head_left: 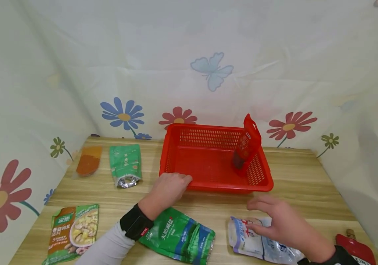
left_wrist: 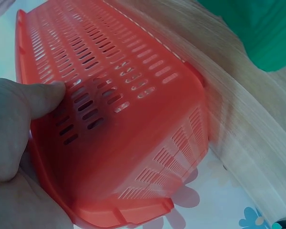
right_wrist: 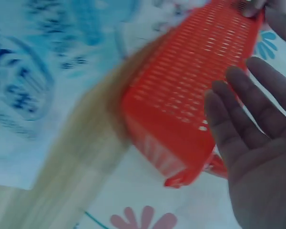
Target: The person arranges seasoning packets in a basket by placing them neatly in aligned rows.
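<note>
My left hand point(head_left: 169, 189) grips the near left rim of a red plastic basket point(head_left: 205, 184). In the left wrist view, the thumb point(left_wrist: 45, 98) presses on the basket's slotted outer wall. A red pouch point(head_left: 246, 145) stands tilted inside the basket at its right end. My right hand point(head_left: 278, 219) hovers with fingers spread, holding nothing, just in front of the basket's right corner. Below it lies a white and blue bag point(head_left: 240, 239), partly hidden by the hand. A green bag point(head_left: 172, 233) lies below my left wrist, partly covered by it.
Back left on the wood-patterned table point(head_left: 295, 169) lie a clear packet of orange-red powder point(head_left: 88, 162) and a green pouch point(head_left: 125, 160). A brown and green seasoning packet point(head_left: 73, 232) sits front left. At front right is a red capped ketchup pouch point(head_left: 354, 246). Flower-printed cloth surrounds the table.
</note>
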`<state>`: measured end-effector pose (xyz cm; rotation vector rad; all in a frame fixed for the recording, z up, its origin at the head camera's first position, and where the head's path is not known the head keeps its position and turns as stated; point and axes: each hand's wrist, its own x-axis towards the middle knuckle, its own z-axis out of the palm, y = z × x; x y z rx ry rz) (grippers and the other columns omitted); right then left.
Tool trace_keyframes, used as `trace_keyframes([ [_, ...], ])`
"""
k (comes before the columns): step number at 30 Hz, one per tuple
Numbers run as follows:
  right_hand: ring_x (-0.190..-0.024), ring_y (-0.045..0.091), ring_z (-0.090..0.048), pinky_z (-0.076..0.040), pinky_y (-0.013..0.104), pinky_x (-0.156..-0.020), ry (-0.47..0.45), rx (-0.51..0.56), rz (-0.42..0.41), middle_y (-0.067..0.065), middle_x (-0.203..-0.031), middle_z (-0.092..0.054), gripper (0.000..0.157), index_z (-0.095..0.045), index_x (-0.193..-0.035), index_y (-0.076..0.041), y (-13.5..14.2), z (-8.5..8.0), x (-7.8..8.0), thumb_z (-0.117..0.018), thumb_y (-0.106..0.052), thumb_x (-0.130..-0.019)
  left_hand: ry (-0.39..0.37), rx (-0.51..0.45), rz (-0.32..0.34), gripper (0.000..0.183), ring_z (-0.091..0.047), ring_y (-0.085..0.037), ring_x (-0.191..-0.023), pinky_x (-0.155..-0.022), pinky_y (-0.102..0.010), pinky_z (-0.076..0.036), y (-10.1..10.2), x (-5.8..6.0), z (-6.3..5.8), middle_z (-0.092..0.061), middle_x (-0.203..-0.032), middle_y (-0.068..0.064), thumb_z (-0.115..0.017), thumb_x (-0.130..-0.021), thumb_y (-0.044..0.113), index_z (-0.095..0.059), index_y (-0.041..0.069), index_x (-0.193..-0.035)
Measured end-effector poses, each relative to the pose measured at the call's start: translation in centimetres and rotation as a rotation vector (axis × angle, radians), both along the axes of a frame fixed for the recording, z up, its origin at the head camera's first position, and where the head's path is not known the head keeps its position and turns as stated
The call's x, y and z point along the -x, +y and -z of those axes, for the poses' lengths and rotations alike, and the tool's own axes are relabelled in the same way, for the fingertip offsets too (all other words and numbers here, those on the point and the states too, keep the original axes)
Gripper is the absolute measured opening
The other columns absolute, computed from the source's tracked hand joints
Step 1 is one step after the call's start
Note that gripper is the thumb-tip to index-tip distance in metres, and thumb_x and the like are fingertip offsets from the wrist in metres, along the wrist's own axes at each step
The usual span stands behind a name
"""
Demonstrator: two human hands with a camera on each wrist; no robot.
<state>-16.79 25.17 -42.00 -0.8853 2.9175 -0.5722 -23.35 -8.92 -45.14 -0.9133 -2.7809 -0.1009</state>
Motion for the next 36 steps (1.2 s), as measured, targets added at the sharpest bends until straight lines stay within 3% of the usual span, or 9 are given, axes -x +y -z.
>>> trace_keyframes([
  [7, -0.118, 0.024, -0.059, -0.056, 0.056, -0.095, -0.296, -0.115, 0.103, -0.001, -0.13, -0.066, 0.072, -0.069, -0.127, -0.02, 0.8, 2.5, -0.5, -0.086, -0.062, -0.071, 0.003, 0.01, -0.002, 0.013, -0.064, -0.012, -0.065, -0.055, -0.022, -0.05, 0.1, -0.1, 0.0, -0.073, -0.079, 0.004, -0.078, -0.092, 0.024, -0.066, 0.019, -0.095],
  [11, -0.117, 0.024, -0.056, -0.054, 0.058, -0.098, -0.362, -0.146, 0.161, 0.003, -0.134, -0.061, 0.086, -0.065, -0.131, -0.02, 1.0, 3.8, -0.9, -0.089, -0.067, -0.062, 0.007, 0.01, -0.001, 0.013, -0.064, -0.011, -0.065, -0.056, -0.023, -0.052, 0.0, -0.1, 0.1, -0.073, -0.079, 0.004, -0.078, -0.091, 0.024, -0.066, 0.019, -0.095],
  [15, -0.117, 0.02, -0.055, -0.054, 0.056, -0.1, -0.335, -0.18, 0.15, 0.0, -0.134, -0.059, 0.096, -0.063, -0.133, -0.021, 1.1, 4.7, -1.3, -0.084, -0.077, -0.058, 0.008, 0.007, -0.005, 0.014, -0.064, -0.011, -0.065, -0.057, -0.023, -0.053, 0.0, 0.0, 0.2, -0.073, -0.078, 0.004, -0.078, -0.091, 0.024, -0.066, 0.019, -0.096],
  [20, -0.116, 0.017, -0.054, -0.054, 0.053, -0.099, -0.277, -0.202, 0.117, -0.001, -0.135, -0.056, 0.098, -0.06, -0.136, -0.022, 1.4, 5.4, -1.5, -0.078, -0.082, -0.062, 0.0, 0.008, -0.009, 0.016, -0.064, -0.012, -0.065, -0.059, -0.025, -0.055, 0.0, 0.0, 0.1, -0.073, -0.079, 0.004, -0.079, -0.09, 0.024, -0.066, 0.018, -0.097],
  [25, -0.117, 0.016, -0.052, -0.054, 0.051, -0.101, -0.238, -0.21, 0.124, -0.004, -0.136, -0.054, 0.09, -0.059, -0.136, -0.022, 1.3, 5.8, -1.8, -0.083, -0.072, -0.066, -0.005, 0.007, -0.007, 0.017, -0.062, -0.011, -0.064, -0.059, -0.024, -0.055, 0.1, 0.1, -0.1, -0.072, -0.078, 0.004, -0.079, -0.09, 0.024, -0.066, 0.018, -0.098],
  [36, -0.099, 0.002, -0.05, -0.056, 0.037, -0.092, -0.061, -0.215, 0.084, -0.019, -0.111, -0.056, 0.06, -0.067, -0.118, -0.025, 1.2, 6.5, -2.0, -0.087, -0.054, -0.07, -0.027, -0.013, -0.003, 0.014, -0.06, -0.01, -0.063, -0.057, -0.021, -0.05, 0.0, 0.1, 0.0, -0.072, -0.079, 0.004, -0.077, -0.092, 0.025, -0.066, 0.019, -0.098],
])
